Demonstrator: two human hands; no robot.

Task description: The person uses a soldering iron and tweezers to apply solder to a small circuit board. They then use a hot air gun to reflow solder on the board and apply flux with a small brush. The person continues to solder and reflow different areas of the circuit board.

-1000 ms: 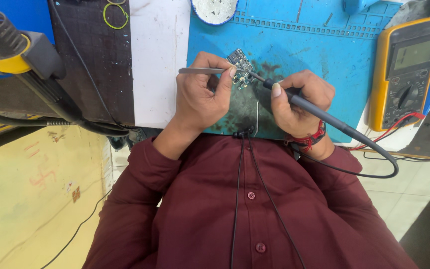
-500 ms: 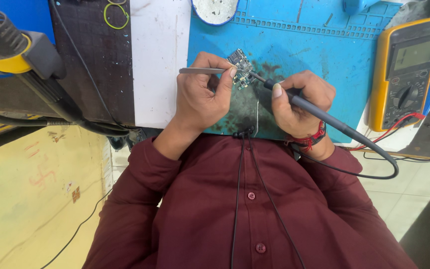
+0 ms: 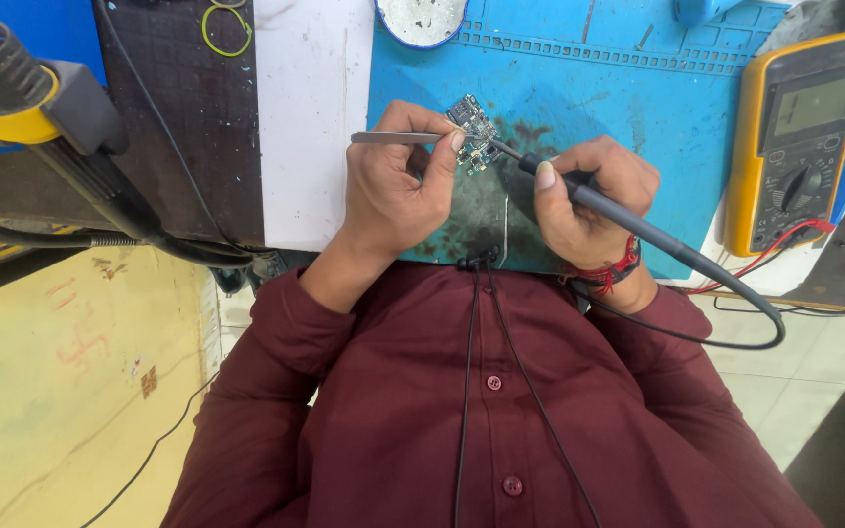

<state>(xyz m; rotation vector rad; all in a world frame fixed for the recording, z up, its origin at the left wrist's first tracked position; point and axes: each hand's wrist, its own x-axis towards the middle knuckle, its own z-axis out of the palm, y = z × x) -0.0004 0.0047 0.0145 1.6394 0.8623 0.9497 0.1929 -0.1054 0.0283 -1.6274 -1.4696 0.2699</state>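
Observation:
A small dark circuit board [image 3: 472, 127] lies on a blue work mat [image 3: 628, 88]. My left hand [image 3: 403, 181] pinches grey metal tweezers [image 3: 393, 138], whose tips rest at the board's left side. A black soldering iron [image 3: 628, 220] is gripped like a pen by my right hand [image 3: 589, 196], its tip touching the board from the right. The iron's cable loops off to the right across my maroon sleeve.
A yellow multimeter [image 3: 794, 137] with red and black leads stands at the right. A round white dish [image 3: 421, 20] sits at the mat's far edge. A black and yellow tool [image 3: 41, 127] on a thick cable hangs at the left. Black and white panels lie left of the mat.

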